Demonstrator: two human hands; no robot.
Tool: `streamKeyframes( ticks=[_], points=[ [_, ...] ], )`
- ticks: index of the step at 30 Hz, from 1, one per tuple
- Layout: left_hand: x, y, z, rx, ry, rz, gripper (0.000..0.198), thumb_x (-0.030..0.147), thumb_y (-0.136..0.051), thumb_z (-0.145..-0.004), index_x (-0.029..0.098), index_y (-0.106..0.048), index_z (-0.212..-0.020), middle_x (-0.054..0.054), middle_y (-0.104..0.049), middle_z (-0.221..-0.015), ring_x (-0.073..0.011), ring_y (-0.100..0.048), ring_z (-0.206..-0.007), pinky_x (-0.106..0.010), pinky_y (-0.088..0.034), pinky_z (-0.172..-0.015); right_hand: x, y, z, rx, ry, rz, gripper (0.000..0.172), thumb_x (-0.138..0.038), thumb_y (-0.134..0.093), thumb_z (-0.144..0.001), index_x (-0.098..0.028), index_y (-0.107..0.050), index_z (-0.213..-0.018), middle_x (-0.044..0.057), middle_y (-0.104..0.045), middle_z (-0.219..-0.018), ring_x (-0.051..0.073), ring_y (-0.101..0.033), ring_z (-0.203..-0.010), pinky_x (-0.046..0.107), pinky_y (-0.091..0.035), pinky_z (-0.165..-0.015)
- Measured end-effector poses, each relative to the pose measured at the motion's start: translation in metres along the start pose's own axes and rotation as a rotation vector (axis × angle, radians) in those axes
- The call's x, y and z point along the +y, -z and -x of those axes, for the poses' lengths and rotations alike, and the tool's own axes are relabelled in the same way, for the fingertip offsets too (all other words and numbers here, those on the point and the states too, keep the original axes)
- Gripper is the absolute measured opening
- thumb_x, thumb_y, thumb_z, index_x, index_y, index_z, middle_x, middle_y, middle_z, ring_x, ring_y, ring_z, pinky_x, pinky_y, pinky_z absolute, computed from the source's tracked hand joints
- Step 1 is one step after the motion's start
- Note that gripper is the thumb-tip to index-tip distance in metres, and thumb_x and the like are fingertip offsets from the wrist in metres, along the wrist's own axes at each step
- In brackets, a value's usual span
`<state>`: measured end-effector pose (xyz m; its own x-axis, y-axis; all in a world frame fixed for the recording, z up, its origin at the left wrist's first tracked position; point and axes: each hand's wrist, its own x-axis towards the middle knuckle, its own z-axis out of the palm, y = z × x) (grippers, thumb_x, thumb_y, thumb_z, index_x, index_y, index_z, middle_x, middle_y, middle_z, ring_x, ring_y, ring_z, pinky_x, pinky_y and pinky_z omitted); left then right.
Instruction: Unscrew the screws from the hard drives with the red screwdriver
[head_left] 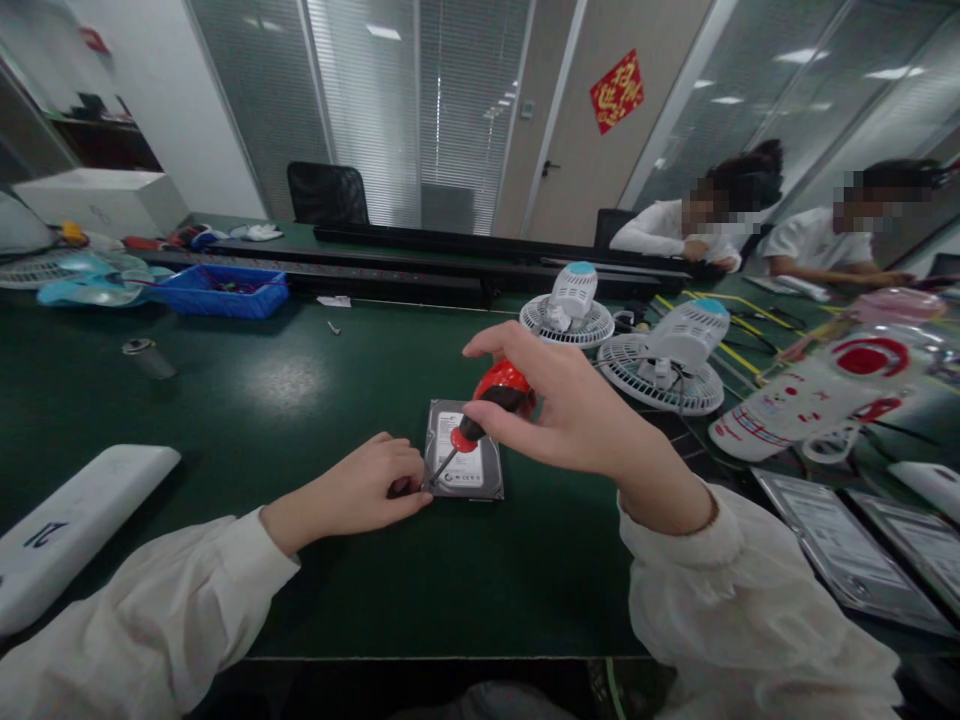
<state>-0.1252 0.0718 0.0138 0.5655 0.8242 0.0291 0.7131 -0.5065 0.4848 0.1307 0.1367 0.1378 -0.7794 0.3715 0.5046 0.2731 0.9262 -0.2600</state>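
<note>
A hard drive [480, 470] with a white label lies flat on the green table [360, 590]. My right hand [562, 410] grips the red and black handle of a screwdriver [466, 434] above it. The screwdriver slants down to the left, its tip at the drive's lower left corner. Beside that corner rests my left hand [375, 485], its fingers curled and its thumb and fingertips against the drive's left edge.
Two small white fans [574, 310] [675, 360] and a pink-and-white bottle [810, 390] stand to the right, near more drives [847, 540]. At left are a white device [82, 530], a metal cylinder [148, 357] and a blue tray [225, 292]. Two people sit across.
</note>
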Motion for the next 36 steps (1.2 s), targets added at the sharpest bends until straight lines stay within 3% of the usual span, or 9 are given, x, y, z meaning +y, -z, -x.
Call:
streamKeyframes(
  ticks=[3,8,16,20,23,26,29,32,36],
  points=[
    [0.000,0.000,0.000,0.002,-0.009,0.001,0.024,0.034,-0.065,-0.102,0.019,-0.065,-0.083,0.000,-0.065,-0.086,-0.0196,-0.060,-0.081,-0.039,-0.040,-0.087,0.000,0.001,-0.001,-0.009,-0.055,0.052,0.044,-0.054,-0.064,-0.101,-0.016,-0.057,-0.121,-0.003,-0.061,-0.078,0.011,-0.051,-0.059,0.028,-0.036,-0.060],
    [0.003,0.002,-0.001,-0.002,0.003,0.007,0.024,0.034,-0.065,-0.101,0.019,-0.064,-0.082,0.000,-0.064,-0.084,-0.0191,-0.059,-0.080,-0.039,-0.041,-0.088,0.002,0.000,0.001,-0.038,0.026,-0.069,0.045,-0.035,-0.058,-0.097,-0.014,-0.048,-0.136,0.009,-0.069,-0.109,0.017,-0.061,-0.077,0.032,-0.045,-0.070],
    [-0.002,0.000,0.001,0.017,-0.016,0.014,0.025,0.035,-0.066,-0.102,0.020,-0.064,-0.083,0.000,-0.066,-0.087,-0.0191,-0.061,-0.082,-0.039,-0.041,-0.088,-0.001,0.006,-0.001,-0.019,-0.033,0.076,0.038,-0.051,-0.064,-0.103,-0.016,-0.059,-0.114,-0.009,-0.047,-0.065,0.009,-0.045,-0.053,0.026,-0.031,-0.055],
    [-0.002,0.000,0.001,0.020,-0.015,0.011,0.025,0.036,-0.066,-0.102,0.020,-0.064,-0.082,0.001,-0.066,-0.085,-0.0186,-0.060,-0.079,-0.039,-0.041,-0.086,0.004,-0.001,0.000,0.001,-0.017,-0.032,0.049,-0.047,-0.066,-0.101,-0.016,-0.050,-0.135,0.003,-0.068,-0.099,0.012,-0.057,-0.067,0.029,-0.044,-0.062],
    [0.001,0.001,0.001,0.020,-0.021,0.005,0.025,0.035,-0.066,-0.102,0.020,-0.064,-0.082,0.001,-0.065,-0.084,-0.0180,-0.059,-0.077,-0.038,-0.041,-0.086,0.006,-0.007,0.000,0.021,0.099,-0.184,0.052,-0.033,-0.060,-0.098,-0.019,-0.040,-0.144,0.012,-0.064,-0.132,0.016,-0.064,-0.086,0.034,-0.053,-0.076],
    [0.002,0.001,0.000,0.015,-0.018,0.000,0.025,0.035,-0.065,-0.102,0.020,-0.064,-0.082,0.001,-0.065,-0.083,-0.0179,-0.059,-0.077,-0.038,-0.041,-0.085,0.005,-0.007,0.000,0.012,0.129,-0.168,0.044,-0.029,-0.056,-0.097,-0.020,-0.044,-0.139,0.004,-0.067,-0.108,0.016,-0.062,-0.079,0.032,-0.051,-0.071],
    [0.000,0.001,0.000,0.016,-0.013,-0.006,0.025,0.036,-0.065,-0.102,0.020,-0.064,-0.083,0.001,-0.065,-0.085,-0.0185,-0.059,-0.078,-0.038,-0.041,-0.086,0.001,0.000,0.001,0.000,0.021,0.024,0.034,-0.041,-0.061,-0.102,-0.018,-0.053,-0.126,-0.006,-0.057,-0.076,0.011,-0.049,-0.059,0.027,-0.036,-0.058],
    [-0.001,0.000,0.000,0.018,-0.009,-0.010,0.026,0.037,-0.064,-0.102,0.020,-0.064,-0.083,0.000,-0.066,-0.086,-0.0189,-0.060,-0.080,-0.039,-0.041,-0.088,0.001,0.005,0.001,-0.027,0.010,0.071,0.040,-0.047,-0.059,-0.103,-0.015,-0.054,-0.127,-0.003,-0.061,-0.079,0.013,-0.051,-0.061,0.028,-0.036,-0.059],
    [0.001,0.001,0.000,-0.006,0.005,-0.003,0.025,0.036,-0.065,-0.102,0.020,-0.064,-0.083,0.001,-0.065,-0.084,-0.0187,-0.060,-0.079,-0.040,-0.041,-0.089,0.003,0.005,0.002,-0.046,0.092,-0.030,0.040,-0.031,-0.049,-0.100,-0.012,-0.049,-0.135,0.004,-0.067,-0.094,0.016,-0.059,-0.073,0.031,-0.044,-0.067]
  ],
)
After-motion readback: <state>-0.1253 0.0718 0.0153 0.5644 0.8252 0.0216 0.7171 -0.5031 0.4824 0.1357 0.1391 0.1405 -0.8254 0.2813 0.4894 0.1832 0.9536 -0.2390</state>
